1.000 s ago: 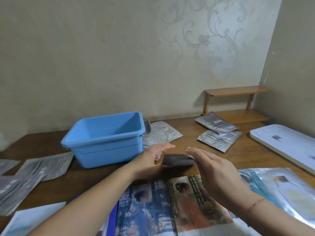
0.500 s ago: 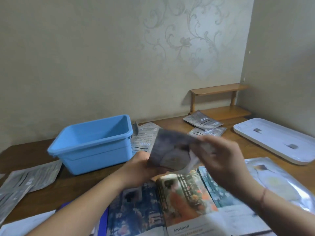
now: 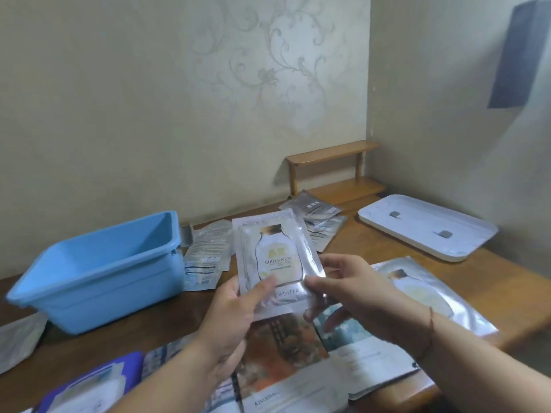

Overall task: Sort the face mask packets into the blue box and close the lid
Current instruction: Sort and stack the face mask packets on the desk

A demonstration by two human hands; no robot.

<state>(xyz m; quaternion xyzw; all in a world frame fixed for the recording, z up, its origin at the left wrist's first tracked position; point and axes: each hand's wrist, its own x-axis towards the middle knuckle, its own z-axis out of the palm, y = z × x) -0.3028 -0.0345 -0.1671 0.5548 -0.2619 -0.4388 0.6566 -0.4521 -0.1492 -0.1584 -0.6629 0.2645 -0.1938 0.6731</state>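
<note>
Wooden table carries blue box, white lid (far right), scattered packets.

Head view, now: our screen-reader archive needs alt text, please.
Both hands, left hand and right hand, hold a silver foil face mask packet upright above a wooden table, beside an open blue plastic box; a white lid lies at right.
</note>
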